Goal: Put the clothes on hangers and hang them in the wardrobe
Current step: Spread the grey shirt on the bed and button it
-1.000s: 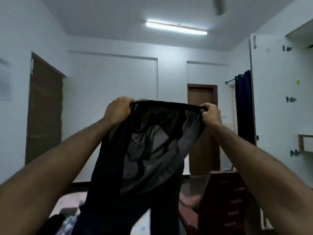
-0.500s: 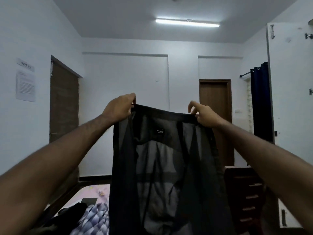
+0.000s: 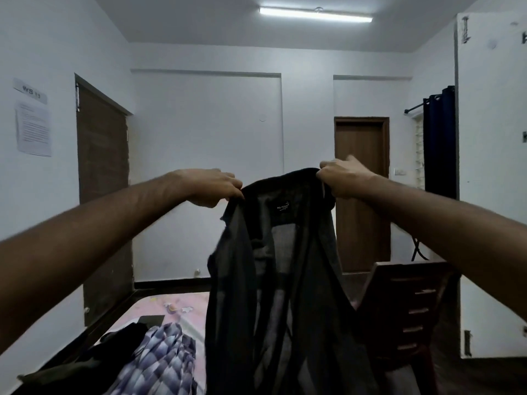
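Bed (image 3: 182,302) holds a checked shirt (image 3: 159,363) and dark clothes (image 3: 85,363), both left of the black shirt (image 3: 285,295). Your left hand (image 3: 212,187) pinches the black shirt's left shoulder; your right hand (image 3: 343,178) grips its collar edge. The shirt hangs in the air above the bed, hiding part of it and of the brown door (image 3: 362,192) behind. Dark chair (image 3: 407,309) stands right of the shirt, wardrobe door (image 3: 490,195) further right. Versus 0.5 s ago, your hands are closer together and the shirt has bunched narrower.

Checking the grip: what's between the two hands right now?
In the head view, the dark shirt's collar spans from left hand to right hand; its label sits just below.
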The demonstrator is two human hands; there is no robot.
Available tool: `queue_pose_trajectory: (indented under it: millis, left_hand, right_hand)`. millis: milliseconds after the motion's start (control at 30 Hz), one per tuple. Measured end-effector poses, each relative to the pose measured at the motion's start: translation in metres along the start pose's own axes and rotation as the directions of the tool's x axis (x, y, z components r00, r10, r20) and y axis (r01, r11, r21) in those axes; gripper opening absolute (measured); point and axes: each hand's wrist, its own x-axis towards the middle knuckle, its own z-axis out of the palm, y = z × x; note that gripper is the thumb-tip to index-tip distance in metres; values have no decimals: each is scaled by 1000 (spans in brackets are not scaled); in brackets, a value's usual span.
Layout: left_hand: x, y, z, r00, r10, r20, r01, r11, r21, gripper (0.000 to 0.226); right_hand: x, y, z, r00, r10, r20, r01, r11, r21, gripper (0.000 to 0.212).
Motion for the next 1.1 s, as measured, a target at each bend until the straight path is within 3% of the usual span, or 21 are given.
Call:
queue_pose_trajectory:
  millis: [100, 167, 200, 267, 333, 367, 400, 467, 533, 600, 667, 700, 800, 867, 933, 1033, 1100]
  left_hand:
    - [-14, 8, 7, 939, 249, -236, -132, 897, 421, 39]
    - [-15, 16, 9, 887, 369, -279, -180, 831, 526, 20]
    - [-14, 20, 10, 863, 421, -277, -204, 794, 572, 17]
    - [-12, 30, 19, 850, 486, -204, -276, 740, 613, 14]
    - [-14, 39, 37, 878, 477, -51, -364, 731, 577, 10]
    - [-15, 44, 45, 888, 460, -1, -390, 754, 529, 6]
    - [-15, 49, 52, 899, 439, 3, -390, 796, 463, 2]
    - [-7, 56, 59, 919, 388, -73, -341, 873, 349, 7]
    - [2, 62, 55, 931, 276, -238, -223, 948, 225, 10]
    - [5, 59, 46, 889, 128, -440, -109, 992, 68, 12]
    - [5, 49, 38, 894, 25, -448, -68, 995, -79, 15]
    - [4, 44, 34, 922, 8, -387, -79, 983, -167, 16]
    - [7, 39, 21, 982, 46, -184, -120, 901, -417, 19]
    - [12, 42, 15, 980, 2, -197, -96, 877, -471, 23]
    - [14, 42, 14, 961, -95, -259, -52, 861, -506, 28]
    - [9, 40, 22, 943, -195, -270, 18, 839, -544, 32]
    - [6, 38, 29, 932, -240, -271, 46, 820, -570, 34]
  right_hand:
    - [-10, 7, 6, 955, -151, -256, 52, 934, -354, 14]
    - [-14, 6, 3, 835, -413, -364, 212, 851, -481, 9]
    - [-16, 5, 0, 729, -577, -368, 332, 768, -547, 12]
    - [-23, -6, -2, 489, -840, -234, 577, 513, -636, 32]
    - [-35, -31, 11, 394, -918, -53, 726, 346, -594, 34]
    - [-40, -45, 21, 413, -909, 51, 775, 321, -544, 30]
    - [-45, -58, 30, 477, -862, 172, 806, 351, -477, 26]
    - [-45, -78, 38, 632, -692, 350, 762, 473, -442, 18]
    - [-28, -79, 30, 813, -497, 304, 581, 650, -490, 24]
    - [-12, -69, 26, 913, -319, 255, 409, 693, -594, 30]
    - [-4, -54, 24, 928, -215, 304, 368, 655, -660, 34]
    - [-3, -52, 20, 911, -183, 370, 385, 699, -603, 32]
    - [4, -60, 8, 766, -276, 581, 408, 906, -108, 24]
    - [8, -68, 7, 678, -434, 593, 301, 900, 315, 14]
    - [9, -66, 5, 694, -539, 477, 282, 813, 509, 18]
    - [4, -58, 2, 756, -559, 340, 353, 786, 508, 29]
    - [3, -51, 6, 812, -515, 276, 308, 779, 547, 26]
